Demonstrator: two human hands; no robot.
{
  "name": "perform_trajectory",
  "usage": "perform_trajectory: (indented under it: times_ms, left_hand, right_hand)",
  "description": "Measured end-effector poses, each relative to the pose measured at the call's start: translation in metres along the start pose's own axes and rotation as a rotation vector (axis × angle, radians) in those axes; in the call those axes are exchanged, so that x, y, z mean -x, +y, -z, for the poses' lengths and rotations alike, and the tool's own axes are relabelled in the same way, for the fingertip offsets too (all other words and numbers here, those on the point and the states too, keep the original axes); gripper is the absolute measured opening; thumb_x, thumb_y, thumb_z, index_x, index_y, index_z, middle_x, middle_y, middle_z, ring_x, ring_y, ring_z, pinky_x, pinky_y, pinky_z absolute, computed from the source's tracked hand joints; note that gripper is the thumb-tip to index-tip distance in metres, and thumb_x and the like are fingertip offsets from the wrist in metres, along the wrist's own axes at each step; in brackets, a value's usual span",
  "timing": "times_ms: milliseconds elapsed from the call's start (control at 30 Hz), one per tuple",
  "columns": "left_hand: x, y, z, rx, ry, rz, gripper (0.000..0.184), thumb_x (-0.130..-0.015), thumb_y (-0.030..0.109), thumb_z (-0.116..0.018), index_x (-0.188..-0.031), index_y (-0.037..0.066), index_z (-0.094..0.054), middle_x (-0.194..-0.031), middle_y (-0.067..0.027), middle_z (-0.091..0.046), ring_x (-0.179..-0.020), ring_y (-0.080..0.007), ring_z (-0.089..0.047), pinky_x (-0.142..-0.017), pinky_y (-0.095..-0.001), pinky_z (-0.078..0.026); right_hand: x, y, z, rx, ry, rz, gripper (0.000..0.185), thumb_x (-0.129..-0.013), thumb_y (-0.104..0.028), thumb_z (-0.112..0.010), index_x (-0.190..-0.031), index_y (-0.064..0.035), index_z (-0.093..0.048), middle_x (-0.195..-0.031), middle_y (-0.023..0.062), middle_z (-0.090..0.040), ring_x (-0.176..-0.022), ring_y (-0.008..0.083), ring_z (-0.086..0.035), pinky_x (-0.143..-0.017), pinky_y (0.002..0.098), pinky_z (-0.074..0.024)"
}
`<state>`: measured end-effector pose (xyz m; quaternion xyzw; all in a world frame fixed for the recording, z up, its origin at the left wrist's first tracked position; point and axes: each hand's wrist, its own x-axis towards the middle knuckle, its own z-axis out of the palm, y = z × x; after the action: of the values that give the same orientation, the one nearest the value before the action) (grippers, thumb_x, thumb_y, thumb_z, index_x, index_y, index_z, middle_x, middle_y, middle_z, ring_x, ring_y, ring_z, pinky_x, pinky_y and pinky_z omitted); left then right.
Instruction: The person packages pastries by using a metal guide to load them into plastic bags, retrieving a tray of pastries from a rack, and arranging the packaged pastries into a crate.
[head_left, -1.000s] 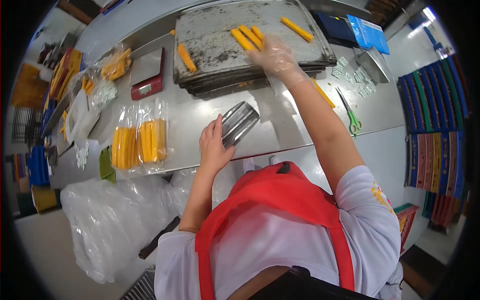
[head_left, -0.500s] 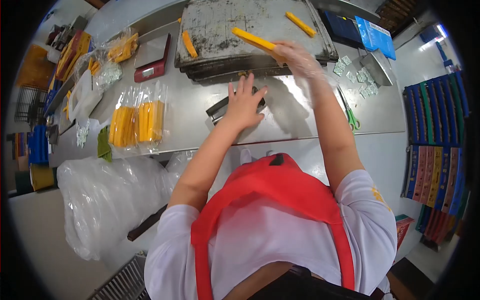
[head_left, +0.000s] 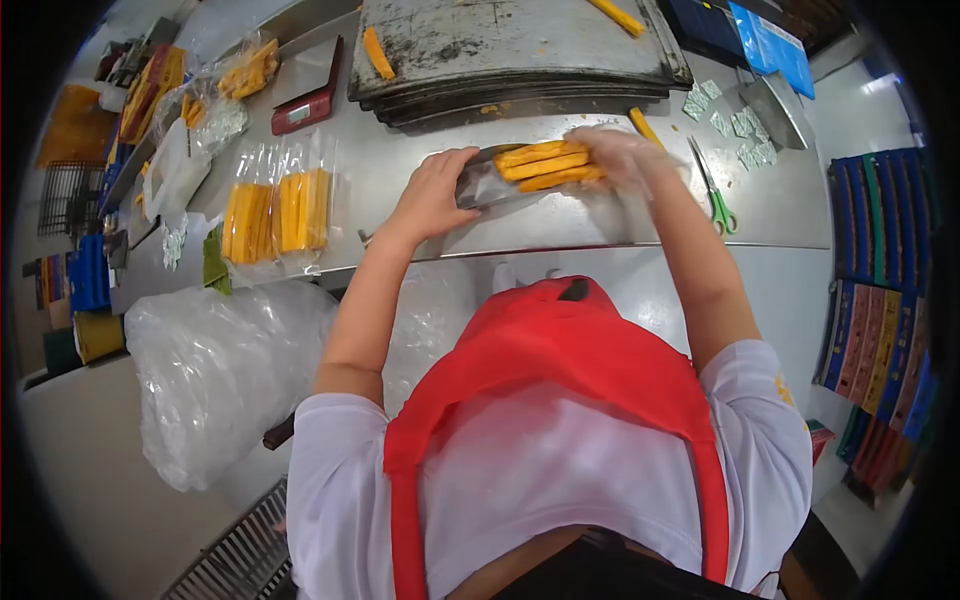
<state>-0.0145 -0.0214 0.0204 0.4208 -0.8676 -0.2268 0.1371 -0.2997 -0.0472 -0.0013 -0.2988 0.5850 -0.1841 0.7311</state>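
My bare left hand (head_left: 433,197) curls its fingers and thumb around the near end of a dark trough-like holder (head_left: 483,172), with clear film about it. Opposite it, my right hand (head_left: 622,160), in a clear plastic glove and blurred, grips the right end of several yellow-orange sticks (head_left: 543,166). Their left ends meet the holder's opening; whether they are inside it cannot be made out. A single yellow stick (head_left: 645,127) lies by the right hand. Two filled clear packs (head_left: 305,212) of such sticks rest to the left.
Stacked, stained baking trays (head_left: 500,60) stand at the back, bearing loose sticks. A red scale (head_left: 303,112) sits at the left. Green-handled scissors (head_left: 722,210) and small white-green sachets (head_left: 745,125) lie at the right. A large plastic bag (head_left: 225,375) bulges below the table's left edge.
My right hand has come down from above the trays to the holder and now has several sticks instead of one in view. My left hand has shifted left, from spread over the holder to gripping its end.
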Motion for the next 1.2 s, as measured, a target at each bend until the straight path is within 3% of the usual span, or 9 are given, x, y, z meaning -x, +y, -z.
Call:
perform_trajectory:
  times_ms: [33,67,133,567,700,800,900,1067,1200]
  left_hand:
    - [0.001,0.0,0.0,0.018,0.007,0.011,0.081,-0.053,0.016,-0.078,-0.124,0.005,-0.039,-0.122,-0.0142,-0.046,-0.112,-0.0329,-0.042,-0.096,-0.038,-0.034]
    - [0.001,0.0,0.0,0.035,0.019,0.02,0.083,-0.053,0.016,-0.078,-0.124,0.005,-0.039,-0.122,-0.0144,-0.045,-0.112,-0.0331,-0.042,-0.096,-0.0381,-0.034]
    - [0.006,-0.002,-0.001,-0.002,0.079,0.015,0.083,-0.052,0.017,-0.078,-0.124,0.005,-0.038,-0.12,-0.0143,-0.046,-0.11,-0.0332,-0.042,-0.095,-0.0391,-0.034]
    - [0.04,-0.016,-0.014,0.191,0.335,0.211,0.083,-0.053,0.014,-0.078,-0.124,0.001,-0.035,-0.119,-0.0172,-0.043,-0.11,-0.0349,-0.04,-0.095,-0.0407,-0.033]
    - [0.043,-0.017,-0.016,0.219,0.334,0.211,0.084,-0.054,0.015,-0.078,-0.124,0.002,-0.035,-0.12,-0.0171,-0.043,-0.11,-0.0347,-0.04,-0.094,-0.0408,-0.034]
    - [0.042,-0.02,-0.019,0.193,0.35,0.185,0.085,-0.054,0.015,-0.078,-0.125,0.003,-0.034,-0.12,-0.017,-0.043,-0.11,-0.0346,-0.04,-0.094,-0.0408,-0.034]
    - [0.041,-0.02,-0.021,0.171,0.342,0.193,0.088,-0.054,0.016,-0.079,-0.128,0.005,-0.032,-0.12,-0.0168,-0.043,-0.109,-0.0345,-0.041,-0.094,-0.0408,-0.034]
    - [0.041,-0.019,-0.022,0.134,0.342,0.197,0.09,-0.055,0.017,-0.079,-0.13,0.005,-0.03,-0.119,-0.0161,-0.043,-0.109,-0.0338,-0.04,-0.093,-0.0405,-0.034]
    - [0.04,-0.017,-0.021,0.108,0.339,0.203,0.091,-0.055,0.018,-0.078,-0.13,0.004,-0.03,-0.119,-0.0159,-0.043,-0.109,-0.0337,-0.04,-0.094,-0.0402,-0.034]
  right_hand:
    - [0.002,0.004,-0.008,0.008,-0.002,-0.003,0.044,-0.084,-0.04,-0.046,-0.092,0.0013,-0.059,-0.08,0.0125,-0.062,-0.072,0.02,-0.059,-0.065,0.0313,-0.048]
    - [0.008,0.007,-0.017,0.538,0.103,0.403,0.038,-0.083,-0.036,-0.048,-0.098,-0.0027,-0.057,-0.084,0.0151,-0.062,-0.074,0.0261,-0.06,-0.063,0.0363,-0.0483]
    - [0.042,-0.01,-0.058,1.177,0.414,0.613,0.036,-0.082,-0.037,-0.049,-0.101,-0.0079,-0.058,-0.092,0.0224,-0.06,-0.084,0.0376,-0.058,-0.075,0.0439,-0.046]
    - [-0.066,-0.17,-0.191,1.098,0.504,0.759,0.033,-0.081,-0.027,-0.052,-0.103,-0.0028,-0.056,-0.103,0.0221,-0.057,-0.094,0.0336,-0.057,-0.079,0.0409,-0.0464]
    - [-0.056,-0.155,-0.134,0.779,0.538,1.027,0.025,-0.082,-0.018,-0.048,-0.1,-0.0028,-0.057,-0.097,0.0215,-0.058,-0.089,0.0343,-0.058,-0.076,0.0411,-0.0471]
    - [-0.049,-0.145,-0.07,1.105,0.926,1.113,0.023,-0.083,-0.013,-0.048,-0.101,-0.0028,-0.057,-0.095,0.0186,-0.059,-0.088,0.0332,-0.058,-0.075,0.038,-0.0467]
    - [-0.025,-0.127,-0.031,0.992,0.889,0.86,0.034,-0.077,0.0,-0.046,-0.105,-0.0135,-0.058,-0.096,0.0156,-0.057,-0.089,0.0324,-0.054,-0.079,0.0375,-0.0451]
    - [-0.018,-0.116,0.024,1.107,0.724,1.237,0.028,-0.076,-0.008,-0.051,-0.101,-0.0162,-0.06,-0.09,0.0109,-0.06,-0.087,0.0297,-0.057,-0.076,0.0369,-0.0462]
    - [-0.002,-0.132,0.055,1.126,1.17,0.866,0.025,-0.077,-0.018,-0.052,-0.098,-0.0102,-0.062,-0.094,0.0131,-0.062,-0.091,0.0323,-0.057,-0.081,0.036,-0.0453]
